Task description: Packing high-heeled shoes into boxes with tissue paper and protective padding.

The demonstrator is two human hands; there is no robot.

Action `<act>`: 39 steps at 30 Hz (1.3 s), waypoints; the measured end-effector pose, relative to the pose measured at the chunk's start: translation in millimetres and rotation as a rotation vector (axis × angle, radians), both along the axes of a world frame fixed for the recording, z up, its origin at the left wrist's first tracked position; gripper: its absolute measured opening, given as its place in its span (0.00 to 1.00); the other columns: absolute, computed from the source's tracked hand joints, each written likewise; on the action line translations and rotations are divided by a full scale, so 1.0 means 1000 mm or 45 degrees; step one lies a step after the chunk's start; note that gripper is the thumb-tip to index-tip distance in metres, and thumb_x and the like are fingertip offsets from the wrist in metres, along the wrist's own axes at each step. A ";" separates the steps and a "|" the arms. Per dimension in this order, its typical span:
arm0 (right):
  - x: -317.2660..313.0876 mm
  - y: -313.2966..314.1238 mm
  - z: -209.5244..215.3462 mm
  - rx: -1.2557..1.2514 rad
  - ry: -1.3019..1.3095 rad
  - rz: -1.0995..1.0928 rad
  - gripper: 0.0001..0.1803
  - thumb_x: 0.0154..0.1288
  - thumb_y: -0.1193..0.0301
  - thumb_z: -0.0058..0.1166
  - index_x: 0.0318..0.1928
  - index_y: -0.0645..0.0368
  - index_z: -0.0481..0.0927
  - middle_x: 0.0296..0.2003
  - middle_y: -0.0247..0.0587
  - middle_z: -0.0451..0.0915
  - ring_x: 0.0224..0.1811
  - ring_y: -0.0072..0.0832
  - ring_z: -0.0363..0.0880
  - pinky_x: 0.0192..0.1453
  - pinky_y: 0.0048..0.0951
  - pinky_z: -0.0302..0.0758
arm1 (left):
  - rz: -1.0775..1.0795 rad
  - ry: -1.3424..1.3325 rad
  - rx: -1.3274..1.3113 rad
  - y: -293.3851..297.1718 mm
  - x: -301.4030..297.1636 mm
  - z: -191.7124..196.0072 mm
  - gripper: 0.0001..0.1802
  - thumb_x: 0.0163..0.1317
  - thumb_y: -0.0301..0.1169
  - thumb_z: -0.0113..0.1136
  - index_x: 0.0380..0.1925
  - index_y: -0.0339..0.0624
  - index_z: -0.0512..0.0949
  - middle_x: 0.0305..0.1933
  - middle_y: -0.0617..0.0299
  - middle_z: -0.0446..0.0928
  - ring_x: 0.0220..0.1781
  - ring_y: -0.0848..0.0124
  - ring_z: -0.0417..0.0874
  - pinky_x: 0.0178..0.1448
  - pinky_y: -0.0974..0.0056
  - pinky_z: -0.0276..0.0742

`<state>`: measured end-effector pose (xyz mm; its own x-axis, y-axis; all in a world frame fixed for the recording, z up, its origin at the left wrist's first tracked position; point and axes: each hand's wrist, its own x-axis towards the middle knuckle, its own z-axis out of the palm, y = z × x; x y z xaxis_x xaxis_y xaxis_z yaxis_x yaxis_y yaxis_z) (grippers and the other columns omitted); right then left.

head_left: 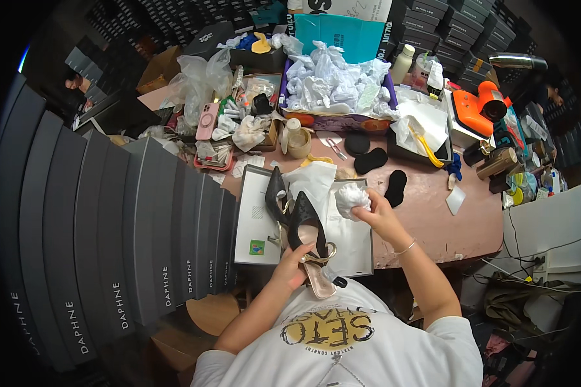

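Observation:
My left hand (293,266) is closed around the side of a black pointed shoe (308,227) with a beige insole and a gold-coloured strap, its toe pointing away from me. A second black shoe (275,197) lies just left of it, in an open shoebox (249,227) with white lining paper (311,177). To the right, my right hand (376,216) pinches a crumpled ball of white paper (352,200) above the box's right half. The ball and the held shoe are apart.
Stacked dark shoeboxes (145,226) rise close on my left. Behind the work spot stands a bin of crumpled white paper (339,80). Black pads (371,160) lie on the pink tabletop (432,226), and an orange device (474,111) stands at the right back.

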<state>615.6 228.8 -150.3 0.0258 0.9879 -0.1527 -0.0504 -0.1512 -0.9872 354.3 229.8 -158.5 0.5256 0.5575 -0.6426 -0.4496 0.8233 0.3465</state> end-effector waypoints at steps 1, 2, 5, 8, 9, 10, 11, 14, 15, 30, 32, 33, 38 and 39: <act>-0.009 -0.003 0.014 -0.062 0.253 -0.066 0.23 0.61 0.70 0.55 0.57 0.56 0.69 0.48 0.35 0.75 0.43 0.24 0.77 0.46 0.32 0.77 | -0.043 -0.003 0.028 0.003 -0.001 -0.001 0.21 0.58 0.22 0.58 0.53 0.40 0.68 0.47 0.59 0.76 0.47 0.65 0.80 0.53 0.57 0.79; -0.021 -0.006 0.031 -0.122 0.506 -0.136 0.26 0.62 0.70 0.55 0.61 0.55 0.65 0.49 0.34 0.75 0.44 0.24 0.77 0.45 0.32 0.77 | -0.033 -0.004 0.065 0.002 -0.001 0.001 0.21 0.57 0.23 0.59 0.52 0.39 0.69 0.47 0.57 0.77 0.47 0.64 0.81 0.54 0.56 0.78; -0.032 -0.019 0.032 -0.188 0.959 -0.250 0.31 0.64 0.71 0.55 0.65 0.51 0.60 0.50 0.32 0.75 0.47 0.24 0.78 0.46 0.34 0.79 | -0.099 -0.045 0.122 0.004 0.007 0.009 0.21 0.56 0.24 0.60 0.52 0.39 0.70 0.48 0.56 0.78 0.49 0.64 0.81 0.56 0.57 0.77; -0.035 -0.033 0.031 -0.177 0.884 -0.260 0.24 0.64 0.71 0.54 0.60 0.57 0.65 0.48 0.35 0.76 0.46 0.23 0.78 0.47 0.32 0.78 | -0.167 -0.033 0.035 0.003 0.010 0.010 0.19 0.58 0.25 0.61 0.50 0.41 0.71 0.46 0.58 0.77 0.50 0.65 0.80 0.56 0.57 0.77; -0.037 -0.035 0.029 -0.171 0.819 -0.256 0.23 0.64 0.71 0.55 0.59 0.59 0.66 0.47 0.35 0.76 0.45 0.22 0.78 0.47 0.30 0.78 | -0.153 -0.038 0.013 0.002 0.012 0.013 0.18 0.59 0.26 0.61 0.50 0.42 0.71 0.46 0.59 0.77 0.50 0.66 0.79 0.56 0.56 0.77; -0.038 -0.038 0.027 -0.165 0.754 -0.250 0.22 0.64 0.71 0.55 0.57 0.60 0.67 0.47 0.36 0.77 0.45 0.21 0.78 0.46 0.28 0.78 | -0.138 -0.043 -0.010 0.001 0.016 0.017 0.18 0.59 0.27 0.61 0.50 0.42 0.71 0.46 0.59 0.77 0.50 0.66 0.79 0.56 0.56 0.77; -0.039 -0.045 0.024 -0.185 0.680 -0.244 0.22 0.63 0.71 0.56 0.56 0.61 0.67 0.45 0.36 0.77 0.44 0.20 0.77 0.46 0.27 0.77 | -0.121 -0.049 -0.032 0.000 0.021 0.021 0.18 0.60 0.27 0.62 0.50 0.43 0.71 0.46 0.59 0.77 0.50 0.66 0.79 0.56 0.56 0.77; -0.041 -0.057 0.019 -0.227 0.414 -0.199 0.22 0.61 0.71 0.59 0.54 0.63 0.68 0.39 0.36 0.78 0.39 0.16 0.75 0.44 0.21 0.74 | -0.165 -0.082 0.090 -0.002 0.028 0.020 0.21 0.60 0.25 0.60 0.53 0.44 0.67 0.49 0.60 0.74 0.51 0.67 0.77 0.57 0.55 0.76; -0.044 -0.058 0.022 -0.216 0.282 -0.235 0.23 0.61 0.72 0.59 0.55 0.62 0.68 0.40 0.36 0.77 0.40 0.17 0.75 0.44 0.22 0.74 | -0.215 -0.085 0.159 -0.002 0.030 0.017 0.22 0.60 0.23 0.60 0.53 0.44 0.67 0.49 0.60 0.74 0.51 0.67 0.78 0.57 0.55 0.77; -0.040 -0.059 0.046 0.170 -0.995 0.279 0.30 0.53 0.78 0.55 0.59 0.53 0.71 0.56 0.55 0.67 0.53 0.49 0.72 0.57 0.40 0.71 | -0.277 0.065 0.100 -0.004 0.034 0.010 0.25 0.56 0.22 0.60 0.54 0.43 0.66 0.48 0.60 0.73 0.51 0.66 0.76 0.56 0.56 0.76; -0.037 -0.053 0.039 0.090 -0.905 0.258 0.28 0.52 0.77 0.57 0.57 0.56 0.72 0.52 0.54 0.69 0.46 0.46 0.76 0.54 0.38 0.73 | -0.305 0.077 0.121 -0.003 0.033 0.012 0.25 0.57 0.23 0.59 0.56 0.42 0.65 0.50 0.59 0.72 0.51 0.67 0.76 0.57 0.56 0.75; -0.038 -0.050 0.040 0.033 -0.862 0.258 0.26 0.52 0.76 0.58 0.55 0.57 0.73 0.51 0.52 0.70 0.44 0.43 0.76 0.52 0.36 0.74 | -0.292 0.049 0.110 -0.003 0.033 0.011 0.25 0.57 0.23 0.59 0.56 0.42 0.65 0.50 0.59 0.72 0.51 0.67 0.76 0.57 0.56 0.75; -0.024 -0.054 0.003 0.010 -0.388 -0.126 0.17 0.55 0.74 0.60 0.46 0.56 0.72 0.47 0.43 0.73 0.38 0.28 0.77 0.41 0.28 0.75 | -0.265 0.039 0.058 -0.001 0.032 0.009 0.24 0.57 0.22 0.58 0.55 0.41 0.64 0.46 0.58 0.73 0.45 0.66 0.78 0.51 0.56 0.78; -0.015 -0.054 0.001 -0.209 0.058 -0.244 0.16 0.58 0.73 0.59 0.45 0.52 0.70 0.46 0.38 0.74 0.38 0.21 0.75 0.37 0.25 0.73 | -0.286 0.043 0.053 -0.001 0.033 0.007 0.24 0.58 0.22 0.57 0.54 0.41 0.64 0.44 0.58 0.73 0.43 0.65 0.78 0.48 0.56 0.79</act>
